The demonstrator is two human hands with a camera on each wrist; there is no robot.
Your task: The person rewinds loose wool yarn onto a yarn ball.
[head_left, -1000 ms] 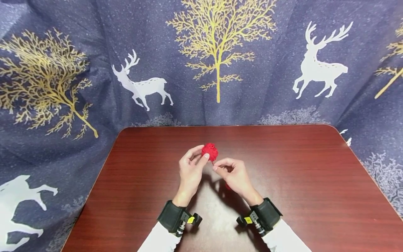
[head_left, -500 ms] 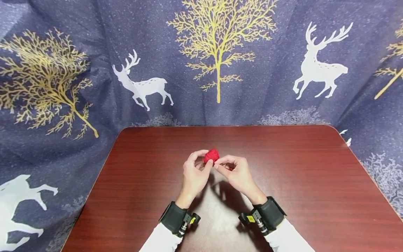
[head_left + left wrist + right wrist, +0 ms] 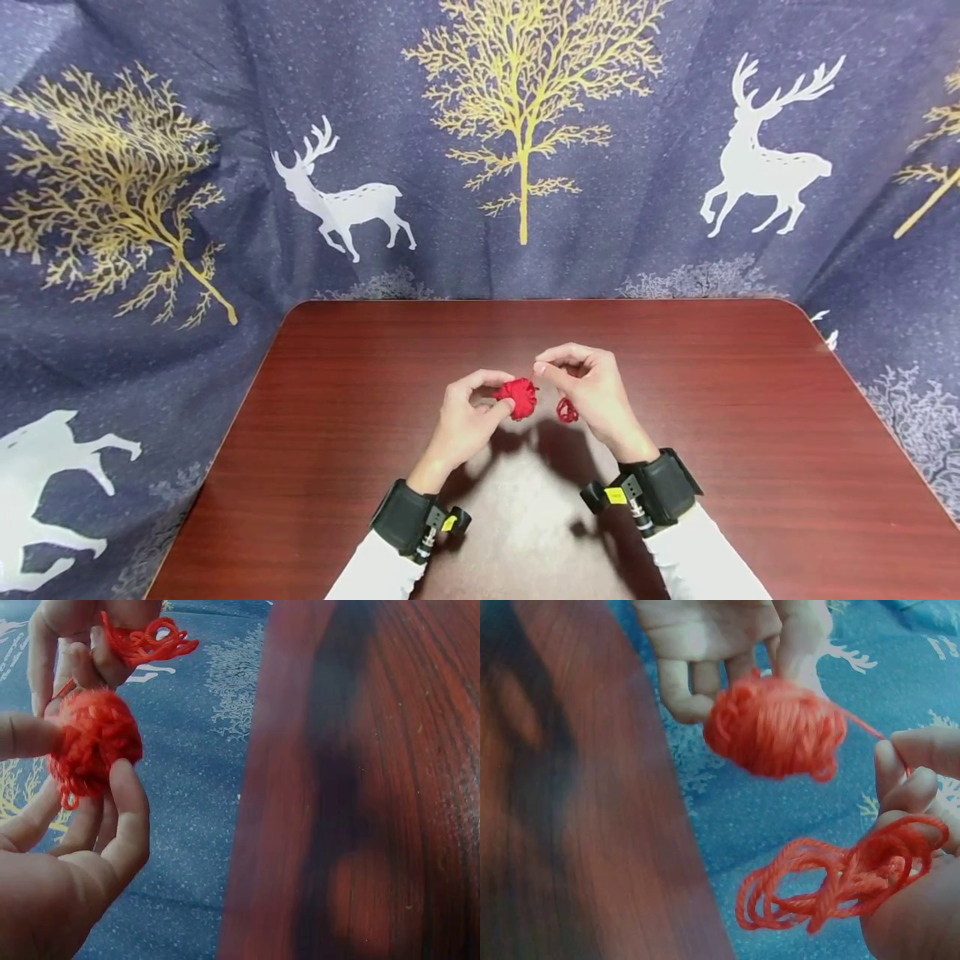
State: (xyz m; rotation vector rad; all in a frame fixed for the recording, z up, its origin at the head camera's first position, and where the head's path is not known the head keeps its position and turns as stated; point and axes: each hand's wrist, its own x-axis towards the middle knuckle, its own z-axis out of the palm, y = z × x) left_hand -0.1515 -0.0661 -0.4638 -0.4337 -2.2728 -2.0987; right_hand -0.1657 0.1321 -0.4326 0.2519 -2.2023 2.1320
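A small ball of red yarn [image 3: 519, 398] is held between the thumb and fingers of my left hand [image 3: 467, 425], above the table. In the right wrist view the ball of yarn [image 3: 776, 731] shows its wound strands, and one taut strand [image 3: 864, 725] runs from it to my right hand. My right hand [image 3: 594, 396] pinches that strand between thumb and forefinger, to the right of the ball and apart from it. A loose bundle of yarn loops [image 3: 840, 877] hangs at the right palm, under the other curled fingers.
Beneath both hands lies a reddish-brown wooden table [image 3: 337, 400]. Behind it hangs a dark blue curtain [image 3: 465, 267] with white deer and golden trees. Each wrist wears a black strap [image 3: 405, 518] with a small camera.
My right hand has drawn away from the ball, up and to the right, with the strand. The ball has shifted slightly right and down and turned; the loose loops now show below the right hand.
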